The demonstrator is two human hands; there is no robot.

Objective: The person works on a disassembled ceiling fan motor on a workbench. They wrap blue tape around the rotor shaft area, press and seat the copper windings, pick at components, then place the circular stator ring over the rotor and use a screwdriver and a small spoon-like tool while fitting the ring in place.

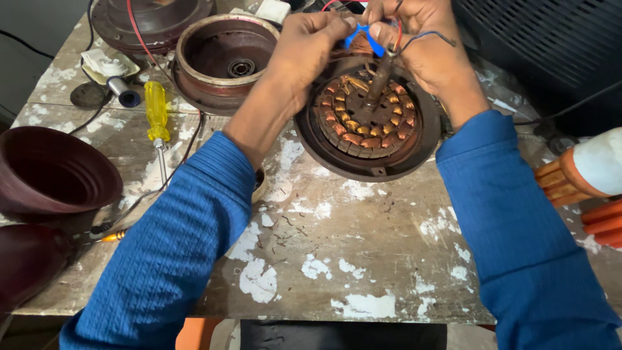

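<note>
Both hands are up at the far side of the table [363,259], working together over an opened fan motor. The left hand [304,48] has its fingers pinched tight on a small blue piece [363,35], tape or sleeving by the look of it, and the right hand [424,45] is closed on the same spot from the other side, its fingertips nipping the blue piece and a few thin wires [424,37], one red and one dark, that loop out past its knuckles. Directly under the hands sits the stator [366,120], a ring of copper-coloured windings inside a round dark housing, with a rusty shaft [381,81] standing up from its middle at a slight tilt toward the fingers. Both forearms wear blue ribbed sleeves [194,220] that run down to the near edge. Just left of the stator lies an empty round motor cover [223,58], with a bearing visible at its centre, and another round housing [146,19] sits behind that at the table's back edge. A yellow-handled screwdriver [156,113] lies beside the cover, tip pointing toward the near edge. At the left edge 2 dark maroon bowl-shaped covers [48,172] rest one in front of the other. The tabletop itself is worn, grey with white patches of flaking paint. On the right, orange and white fan blades [586,175] poke into view.
</note>
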